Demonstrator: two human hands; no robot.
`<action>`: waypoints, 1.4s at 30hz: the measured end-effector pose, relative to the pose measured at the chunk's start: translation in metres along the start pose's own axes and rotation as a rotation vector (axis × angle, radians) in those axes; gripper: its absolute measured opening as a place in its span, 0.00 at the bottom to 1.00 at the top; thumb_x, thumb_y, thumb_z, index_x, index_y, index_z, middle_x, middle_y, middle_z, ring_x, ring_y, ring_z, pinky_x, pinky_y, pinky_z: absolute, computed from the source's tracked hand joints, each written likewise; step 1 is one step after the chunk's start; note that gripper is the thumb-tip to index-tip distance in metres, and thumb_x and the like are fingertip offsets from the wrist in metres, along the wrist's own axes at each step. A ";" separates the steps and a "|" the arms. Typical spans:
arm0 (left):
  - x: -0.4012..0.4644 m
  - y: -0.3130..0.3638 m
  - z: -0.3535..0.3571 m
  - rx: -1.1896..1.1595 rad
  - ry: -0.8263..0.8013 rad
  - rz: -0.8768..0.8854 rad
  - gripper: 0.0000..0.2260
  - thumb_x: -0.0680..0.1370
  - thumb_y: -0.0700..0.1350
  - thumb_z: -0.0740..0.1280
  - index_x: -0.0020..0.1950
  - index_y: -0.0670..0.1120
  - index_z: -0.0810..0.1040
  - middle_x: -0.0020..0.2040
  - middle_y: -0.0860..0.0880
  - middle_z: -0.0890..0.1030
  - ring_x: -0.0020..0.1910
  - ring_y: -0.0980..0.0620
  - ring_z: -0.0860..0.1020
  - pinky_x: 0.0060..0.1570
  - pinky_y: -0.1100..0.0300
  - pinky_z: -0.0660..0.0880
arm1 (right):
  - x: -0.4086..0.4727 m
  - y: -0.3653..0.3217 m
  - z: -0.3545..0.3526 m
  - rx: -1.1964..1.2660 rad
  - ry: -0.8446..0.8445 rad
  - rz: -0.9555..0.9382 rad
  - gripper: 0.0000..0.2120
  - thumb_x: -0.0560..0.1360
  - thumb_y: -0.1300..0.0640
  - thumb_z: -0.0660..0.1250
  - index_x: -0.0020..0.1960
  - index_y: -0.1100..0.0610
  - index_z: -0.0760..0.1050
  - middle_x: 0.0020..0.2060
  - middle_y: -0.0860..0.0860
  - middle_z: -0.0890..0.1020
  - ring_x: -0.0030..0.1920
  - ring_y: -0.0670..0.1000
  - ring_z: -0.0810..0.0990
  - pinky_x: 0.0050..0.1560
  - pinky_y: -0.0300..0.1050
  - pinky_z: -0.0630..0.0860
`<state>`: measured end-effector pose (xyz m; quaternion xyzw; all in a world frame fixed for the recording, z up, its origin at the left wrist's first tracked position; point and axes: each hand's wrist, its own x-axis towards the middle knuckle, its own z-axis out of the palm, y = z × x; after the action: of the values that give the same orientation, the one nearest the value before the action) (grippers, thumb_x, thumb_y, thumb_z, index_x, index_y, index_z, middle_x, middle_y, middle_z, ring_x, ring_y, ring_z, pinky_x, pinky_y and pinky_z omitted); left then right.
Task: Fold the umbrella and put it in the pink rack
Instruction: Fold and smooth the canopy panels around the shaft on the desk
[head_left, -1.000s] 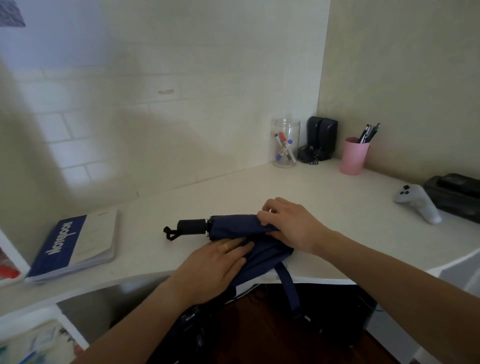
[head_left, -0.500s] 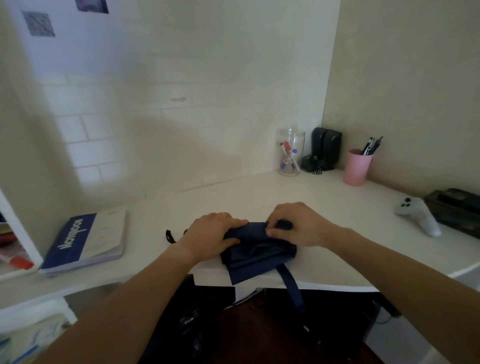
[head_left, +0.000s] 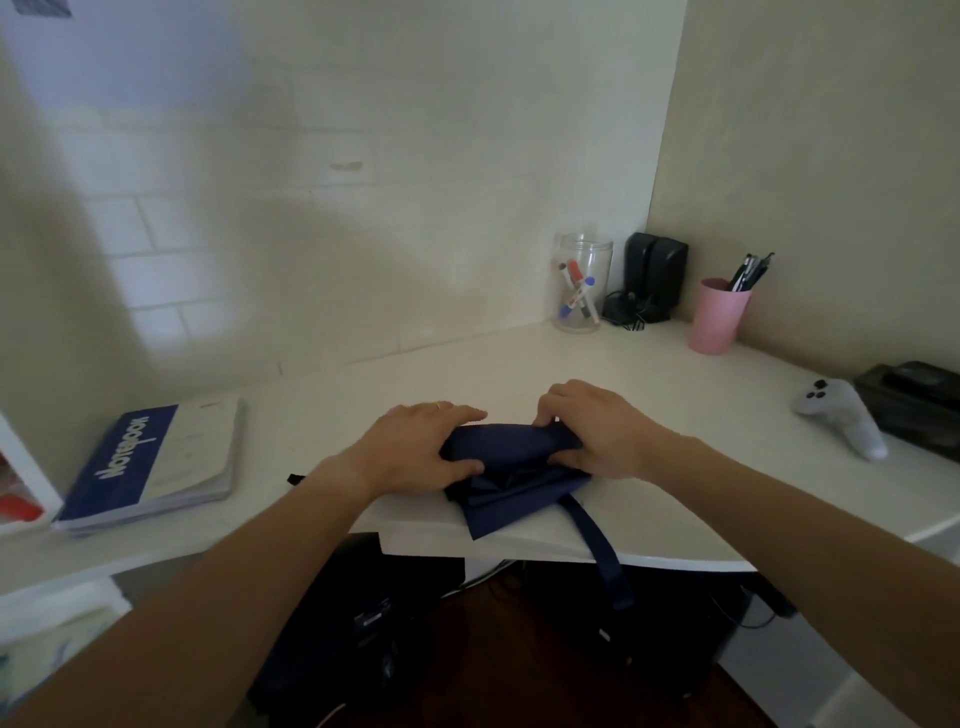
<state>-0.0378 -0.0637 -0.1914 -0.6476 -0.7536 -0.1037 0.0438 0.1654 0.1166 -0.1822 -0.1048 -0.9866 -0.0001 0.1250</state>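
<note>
We see two bare hands on a navy umbrella (head_left: 511, 467) lying at the near edge of a white desk (head_left: 467, 374). The left hand (head_left: 415, 449) curls around its left end; the right hand (head_left: 592, 431) pinches the fabric at the right end. A navy strap (head_left: 602, 551) hangs over the desk edge. A pink cup (head_left: 719, 317) of pens stands far right by the wall, and a notebook (head_left: 150, 462) lies to the left.

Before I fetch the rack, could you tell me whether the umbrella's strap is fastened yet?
Unfastened: the strap hangs loose over the desk edge below the umbrella.
</note>
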 end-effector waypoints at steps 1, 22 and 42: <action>-0.001 0.000 0.001 -0.056 -0.029 0.009 0.27 0.77 0.61 0.66 0.75 0.58 0.69 0.67 0.51 0.80 0.65 0.47 0.78 0.64 0.49 0.74 | -0.004 0.001 0.005 -0.006 0.050 -0.021 0.18 0.69 0.50 0.76 0.55 0.53 0.75 0.51 0.50 0.77 0.49 0.52 0.73 0.47 0.47 0.72; -0.013 0.016 0.001 -0.097 0.106 0.089 0.17 0.80 0.55 0.68 0.67 0.54 0.80 0.56 0.53 0.81 0.52 0.51 0.79 0.52 0.57 0.74 | -0.023 0.000 0.002 0.248 0.072 0.033 0.14 0.65 0.61 0.77 0.44 0.48 0.76 0.47 0.46 0.80 0.46 0.49 0.80 0.48 0.49 0.79; 0.001 0.040 0.029 -0.188 0.046 0.063 0.22 0.78 0.65 0.64 0.69 0.58 0.74 0.54 0.52 0.77 0.53 0.52 0.77 0.54 0.52 0.76 | -0.065 -0.022 0.021 0.298 0.215 0.227 0.23 0.72 0.52 0.74 0.66 0.46 0.76 0.60 0.46 0.83 0.60 0.50 0.79 0.61 0.49 0.76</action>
<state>0.0038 -0.0505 -0.2154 -0.6695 -0.7187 -0.1874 0.0032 0.2169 0.0822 -0.2176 -0.1949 -0.9386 0.1485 0.2430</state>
